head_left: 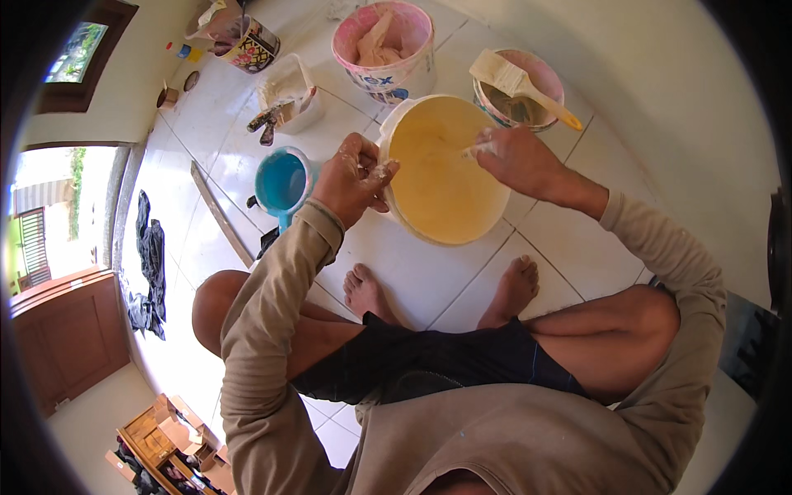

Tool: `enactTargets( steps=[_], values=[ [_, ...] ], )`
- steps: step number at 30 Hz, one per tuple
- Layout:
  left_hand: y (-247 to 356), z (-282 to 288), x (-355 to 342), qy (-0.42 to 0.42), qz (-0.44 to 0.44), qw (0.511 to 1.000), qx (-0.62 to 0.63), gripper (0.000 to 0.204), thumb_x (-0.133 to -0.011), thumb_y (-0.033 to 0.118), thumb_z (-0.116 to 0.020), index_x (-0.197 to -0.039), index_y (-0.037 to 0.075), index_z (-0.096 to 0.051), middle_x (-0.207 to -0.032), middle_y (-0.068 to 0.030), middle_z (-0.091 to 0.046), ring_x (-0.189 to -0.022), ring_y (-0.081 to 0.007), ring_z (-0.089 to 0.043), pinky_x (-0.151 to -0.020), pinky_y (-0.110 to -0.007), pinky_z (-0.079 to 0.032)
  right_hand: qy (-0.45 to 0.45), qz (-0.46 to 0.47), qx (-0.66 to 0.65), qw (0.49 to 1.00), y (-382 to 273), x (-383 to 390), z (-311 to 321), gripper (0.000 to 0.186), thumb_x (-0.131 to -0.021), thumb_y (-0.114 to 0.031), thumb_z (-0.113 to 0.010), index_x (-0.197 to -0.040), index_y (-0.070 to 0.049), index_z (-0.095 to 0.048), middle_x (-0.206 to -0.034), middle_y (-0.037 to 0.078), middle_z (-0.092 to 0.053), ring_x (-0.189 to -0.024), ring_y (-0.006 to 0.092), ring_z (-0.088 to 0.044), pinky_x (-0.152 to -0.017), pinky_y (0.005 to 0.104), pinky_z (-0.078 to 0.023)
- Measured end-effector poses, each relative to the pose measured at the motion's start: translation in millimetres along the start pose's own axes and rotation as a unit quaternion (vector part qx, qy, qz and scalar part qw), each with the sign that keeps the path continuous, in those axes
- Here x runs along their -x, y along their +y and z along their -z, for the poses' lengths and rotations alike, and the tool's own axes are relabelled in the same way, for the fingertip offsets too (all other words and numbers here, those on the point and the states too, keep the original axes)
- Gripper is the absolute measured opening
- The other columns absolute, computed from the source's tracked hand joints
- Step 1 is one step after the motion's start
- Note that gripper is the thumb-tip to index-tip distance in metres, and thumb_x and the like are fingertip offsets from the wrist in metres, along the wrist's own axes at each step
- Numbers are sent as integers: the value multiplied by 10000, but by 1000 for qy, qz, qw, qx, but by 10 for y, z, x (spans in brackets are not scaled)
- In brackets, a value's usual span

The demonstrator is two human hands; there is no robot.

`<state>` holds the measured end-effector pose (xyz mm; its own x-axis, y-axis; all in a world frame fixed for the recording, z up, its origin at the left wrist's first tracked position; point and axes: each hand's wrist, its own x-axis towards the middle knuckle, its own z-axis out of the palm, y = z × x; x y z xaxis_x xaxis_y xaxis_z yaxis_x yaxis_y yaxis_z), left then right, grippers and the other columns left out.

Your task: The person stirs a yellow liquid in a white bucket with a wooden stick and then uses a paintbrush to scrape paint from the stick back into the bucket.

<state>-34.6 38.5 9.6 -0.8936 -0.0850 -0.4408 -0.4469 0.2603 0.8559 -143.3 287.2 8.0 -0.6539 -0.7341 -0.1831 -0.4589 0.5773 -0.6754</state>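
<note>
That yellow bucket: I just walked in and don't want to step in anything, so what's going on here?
A person squats barefoot on the white tiled floor over the yellow bucket of pale yellow paint. The left hand steadies its rim while the right hand holds a stick in the paint. A wide brush rests across a pink pail behind.

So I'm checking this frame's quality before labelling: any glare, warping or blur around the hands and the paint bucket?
Head view: fisheye bends the tile seams and doorway near the rim, with black corners. Daylight glare washes out the white tiled floor at left. The yellow paint bucket and left hand are sharp and evenly lit; the right hand fingertips, on a thin stirring stick, look slightly smeared.
</note>
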Motion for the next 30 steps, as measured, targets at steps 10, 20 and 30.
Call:
enactTargets(
  steps=[10, 20, 30],
  values=[
    [9, 3, 6, 0, 3, 1000, -1, 306, -913, 213, -663, -1029, 5, -471, -913, -93, -584, -729, -153, -657, -549, -269, -601, -78, 37, 77, 993, 50, 2, -91, 339, -883, -228, -578, -993, 83, -655, -822, 244, -673, -775, 356, -671, -744, 393, -519],
    [8, 25, -1, 2, -10, 1000, -26, 310, -912, 211, -662, -1040, -5, -480, -908, -97, -587, -740, -156, -661, -550, -270, -594, 28, 87, -24, 996, 161, -149, -30, 292, -906, -219, -575, -1089, -6, -655, -807, 182, -677, -752, 305, -672, -695, 360, -519],
    [40, -28, 5, -7, -11, 1000, 0, 303, -909, 210, -668, -1031, 10, -477, -910, -87, -575, -729, -146, -656, -549, -266, -594, -104, 91, 67, 988, -57, 148, -261, 259, -879, -191, -578, -1029, 8, -652, -827, 218, -667, -792, 357, -663, -743, 413, -522]
  ],
)
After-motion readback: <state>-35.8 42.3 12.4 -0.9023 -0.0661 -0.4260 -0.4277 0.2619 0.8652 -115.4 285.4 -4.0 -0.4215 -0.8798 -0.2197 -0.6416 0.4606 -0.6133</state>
